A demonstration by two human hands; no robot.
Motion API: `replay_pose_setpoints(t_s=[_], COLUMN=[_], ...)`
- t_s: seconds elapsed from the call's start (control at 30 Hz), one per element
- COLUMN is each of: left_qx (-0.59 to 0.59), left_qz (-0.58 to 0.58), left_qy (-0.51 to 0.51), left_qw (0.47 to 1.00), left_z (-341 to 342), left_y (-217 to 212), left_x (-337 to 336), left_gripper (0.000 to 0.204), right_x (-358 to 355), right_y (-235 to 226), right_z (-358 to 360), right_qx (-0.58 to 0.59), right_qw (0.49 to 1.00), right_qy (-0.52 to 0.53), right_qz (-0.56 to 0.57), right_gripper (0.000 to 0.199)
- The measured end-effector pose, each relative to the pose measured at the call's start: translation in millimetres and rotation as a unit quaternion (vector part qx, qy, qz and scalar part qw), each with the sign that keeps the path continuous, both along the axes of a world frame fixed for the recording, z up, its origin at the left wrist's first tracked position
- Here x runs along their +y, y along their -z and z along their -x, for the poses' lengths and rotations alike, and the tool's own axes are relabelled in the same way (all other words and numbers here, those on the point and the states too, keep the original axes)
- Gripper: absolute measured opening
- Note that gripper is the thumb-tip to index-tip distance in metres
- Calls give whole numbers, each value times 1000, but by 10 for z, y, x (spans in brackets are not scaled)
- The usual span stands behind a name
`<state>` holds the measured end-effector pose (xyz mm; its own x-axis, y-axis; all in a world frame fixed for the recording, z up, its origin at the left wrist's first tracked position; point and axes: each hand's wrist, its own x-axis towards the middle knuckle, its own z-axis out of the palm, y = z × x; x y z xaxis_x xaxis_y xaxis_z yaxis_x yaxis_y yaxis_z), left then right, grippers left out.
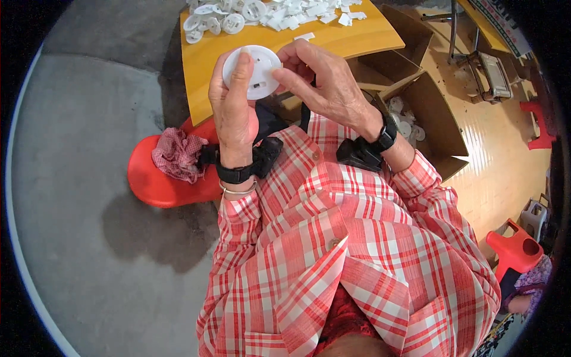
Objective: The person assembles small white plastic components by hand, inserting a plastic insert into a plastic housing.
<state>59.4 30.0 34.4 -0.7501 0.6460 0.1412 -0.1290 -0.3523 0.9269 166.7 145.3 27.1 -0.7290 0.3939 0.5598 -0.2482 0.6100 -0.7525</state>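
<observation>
The round white plastic disc (253,71), one piece, is held up in the air over the near edge of the yellow desk (357,37). The left hand (233,104) has its grip closed on it, fingers wrapped behind and one finger lying across its face. The right hand (324,80) pinches the disc's right rim between thumb and fingertips, its grip closed too. Each wrist carries one black strap. Along the far edge of the desk lies a heap of white plastic parts (267,13), too many and too jumbled to count. One open cardboard box (431,122) stands off the desk's right corner with several white discs inside. One red stool (163,178) bears one checked cloth (177,154).
</observation>
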Motion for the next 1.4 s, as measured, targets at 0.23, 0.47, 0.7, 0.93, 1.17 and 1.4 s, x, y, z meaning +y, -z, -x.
replay_pose_setpoints(t_s=[0.23, 0.47, 0.7, 0.93, 1.17, 1.4], left_qx=[114, 287, 353, 36, 147, 227], left_qz=[27, 55, 94, 33, 80, 144], left_qy=[-43, -54, -98, 97, 39, 98], left_qw=[992, 955, 926, 994, 985, 958], left_z=[-86, -109, -76, -22, -44, -16], left_y=[-103, -105, -49, 37, 98, 245], left_x=[27, 1, 39, 35, 85, 138], left_gripper=[24, 24, 24, 32, 26, 24], right_x=[-85, -91, -82, 38, 45, 88], right_y=[-24, -64, -10, 217, 256, 400], right_z=[37, 18, 34, 51, 21, -101], right_qx=[65, 54, 49, 26, 13, -13], right_qw=[995, 994, 994, 968, 975, 970], right_qy=[-14, -6, -5, -91, -69, -74], right_qz=[68, 92, 100, 233, 211, 233], right_gripper=[22, 24, 22, 25, 24, 19])
